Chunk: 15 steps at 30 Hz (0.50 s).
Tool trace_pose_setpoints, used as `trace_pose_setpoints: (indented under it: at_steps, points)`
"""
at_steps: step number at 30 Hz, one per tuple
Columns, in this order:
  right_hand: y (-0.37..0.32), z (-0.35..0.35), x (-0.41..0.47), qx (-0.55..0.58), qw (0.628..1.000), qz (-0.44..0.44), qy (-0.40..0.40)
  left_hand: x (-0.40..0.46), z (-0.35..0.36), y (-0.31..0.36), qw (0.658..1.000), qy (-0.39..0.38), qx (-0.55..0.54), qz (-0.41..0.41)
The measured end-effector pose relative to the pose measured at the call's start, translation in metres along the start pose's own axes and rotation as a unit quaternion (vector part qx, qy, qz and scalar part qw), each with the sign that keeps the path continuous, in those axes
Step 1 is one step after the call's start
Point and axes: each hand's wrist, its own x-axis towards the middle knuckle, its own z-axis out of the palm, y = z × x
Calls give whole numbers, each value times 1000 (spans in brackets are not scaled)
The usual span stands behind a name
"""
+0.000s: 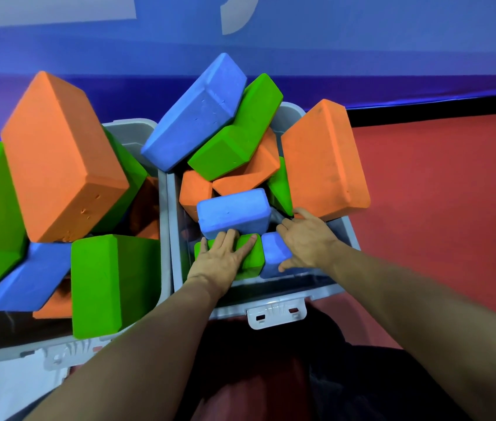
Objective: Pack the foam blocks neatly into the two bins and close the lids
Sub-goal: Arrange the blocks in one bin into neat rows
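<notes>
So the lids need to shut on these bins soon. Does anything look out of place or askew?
Yes. In the right bin a blue block, a green block and an orange block sit tilted, well above the rim. The left bin has a big orange block jutting up askew too.

Foam blocks [234, 147] heap in two bins [171, 208] (side by side).
</notes>
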Motion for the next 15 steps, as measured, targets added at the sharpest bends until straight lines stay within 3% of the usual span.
trace_pose_setpoints:
  at_steps: [4,7,9,11,13,15]
  points:
    - [5,-8,-2,37,999,-7,13,-3,-2,-10,994,55,-89,19]
    - [11,-27,-8,191,978,17,82,-9,-10,-17,972,187,-141,24]
    - [13,-37,-7,327,926,107,153,-6,-15,-22,930,303,-205,-26]
    - [12,-41,0,445,845,234,181,1,-25,-27,876,342,-316,-124]
    - [10,-45,9,546,769,309,122,8,-33,-31,823,292,-436,-216]
    - [3,-47,18,615,725,305,53,15,-34,-33,773,206,-526,-288]
